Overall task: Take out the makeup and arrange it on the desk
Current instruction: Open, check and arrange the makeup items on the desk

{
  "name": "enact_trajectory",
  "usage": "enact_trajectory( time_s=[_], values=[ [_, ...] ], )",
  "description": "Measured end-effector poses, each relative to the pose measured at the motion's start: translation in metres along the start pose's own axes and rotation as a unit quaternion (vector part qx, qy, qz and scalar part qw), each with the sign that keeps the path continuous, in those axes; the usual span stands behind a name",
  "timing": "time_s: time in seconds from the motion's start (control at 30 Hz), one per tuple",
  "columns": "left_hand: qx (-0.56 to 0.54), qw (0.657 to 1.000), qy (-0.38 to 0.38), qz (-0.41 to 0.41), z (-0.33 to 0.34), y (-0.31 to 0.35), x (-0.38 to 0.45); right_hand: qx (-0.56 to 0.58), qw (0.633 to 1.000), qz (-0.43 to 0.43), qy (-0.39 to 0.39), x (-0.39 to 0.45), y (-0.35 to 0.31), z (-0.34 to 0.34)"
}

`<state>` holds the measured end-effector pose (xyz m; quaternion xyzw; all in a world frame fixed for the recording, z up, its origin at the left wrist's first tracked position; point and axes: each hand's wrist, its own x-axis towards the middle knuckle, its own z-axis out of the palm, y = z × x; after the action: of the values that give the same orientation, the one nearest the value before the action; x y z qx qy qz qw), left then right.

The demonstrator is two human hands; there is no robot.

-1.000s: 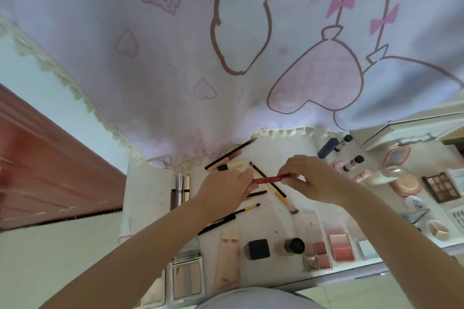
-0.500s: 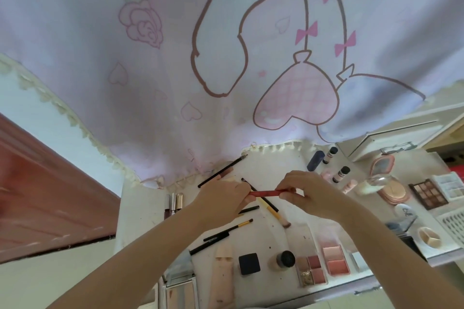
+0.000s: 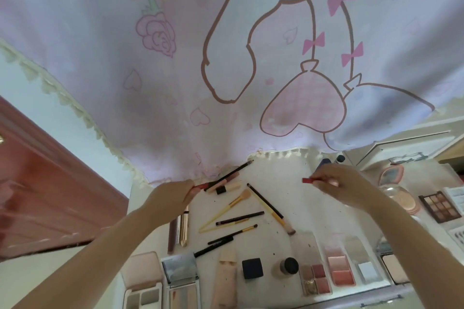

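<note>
Two hands work above a white desk (image 3: 296,198) speckled with dark flecks. Right hand (image 3: 344,183) pinches a short red piece (image 3: 311,180), likely a cap, held off the desk beyond the long brushes (image 3: 266,204). Left hand (image 3: 173,195) pinches the end of a red pencil (image 3: 202,185), its tip among sticks lying at the desk's far edge. Loose brushes and pencils lie across the middle of the desk. Along its near edge: open palettes (image 3: 339,271), a dark square compact (image 3: 252,268), a small jar (image 3: 288,266), a pale tube (image 3: 226,278). At the desk's right end, an eyeshadow palette (image 3: 439,206) and a round powder compact (image 3: 401,195). Behind the desk hangs a pale cartoon-print cloth (image 3: 175,70) with a fringed hem. Left of the desk, a reddish-brown door (image 3: 50,183).
</note>
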<state>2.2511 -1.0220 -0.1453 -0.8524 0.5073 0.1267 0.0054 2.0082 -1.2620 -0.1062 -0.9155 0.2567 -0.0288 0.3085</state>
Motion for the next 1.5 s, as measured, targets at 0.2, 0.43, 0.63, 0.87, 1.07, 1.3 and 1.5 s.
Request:
enact_trajectory(
  time_s=[0.2,0.43,0.63,0.87,1.07,1.3,1.5],
  values=[
    [-0.049,0.998,0.007,0.034,0.0,0.045,0.001,0.029,0.996,-0.09,-0.001,0.03,-0.042,0.049],
    [-0.068,0.998,0.004,0.015,-0.001,0.047,-0.005,0.055,0.992,-0.109,-0.014,0.036,-0.057,0.059],
    [-0.079,0.997,-0.006,0.008,0.003,0.041,-0.011,0.053,0.993,-0.099,-0.024,0.039,-0.06,0.067],
    [-0.053,0.998,-0.019,0.011,0.012,0.036,-0.014,0.066,0.992,-0.094,-0.057,0.044,-0.069,0.082],
    [-0.113,0.993,-0.026,0.003,0.022,0.029,-0.017,0.049,0.989,-0.108,-0.09,0.054,-0.08,0.093],
    [-0.235,0.971,-0.038,-0.026,0.052,0.012,-0.021,0.037,0.983,-0.076,-0.165,0.073,-0.085,0.115],
    [-0.331,0.937,-0.006,-0.113,0.073,-0.004,-0.017,0.064,0.988,-0.032,-0.136,0.085,-0.08,0.131]
  ],
)
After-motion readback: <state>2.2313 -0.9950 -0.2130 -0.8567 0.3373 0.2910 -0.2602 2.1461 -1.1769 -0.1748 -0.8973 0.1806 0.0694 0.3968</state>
